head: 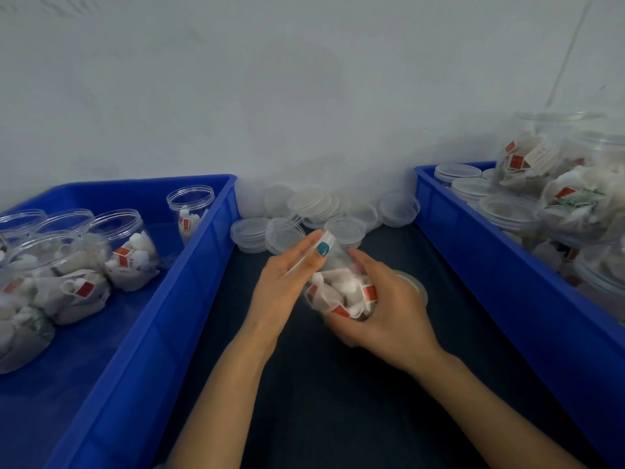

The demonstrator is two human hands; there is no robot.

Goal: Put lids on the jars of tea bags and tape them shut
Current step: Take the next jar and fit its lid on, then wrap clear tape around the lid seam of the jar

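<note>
A clear jar of tea bags [341, 289] lies tilted between my hands above the dark table, its top end pointing away from me. My left hand [287, 282] holds the upper end, with the fingers running along its side and the thumb laid over it. My right hand [389, 319] curls round the jar's lower part from the right. Blur keeps me from telling whether a lid sits on the jar. Loose clear lids [318, 204] are piled against the wall just beyond my hands. A pale round object [417, 286], perhaps a tape roll, shows behind my right hand.
On the left, a blue bin [189, 265] holds several open jars of tea bags [125, 252]. The blue bin on the right [473, 238] holds stacked lids [473, 187] and more jars [575, 198]. The dark table [338, 401] runs between the bins.
</note>
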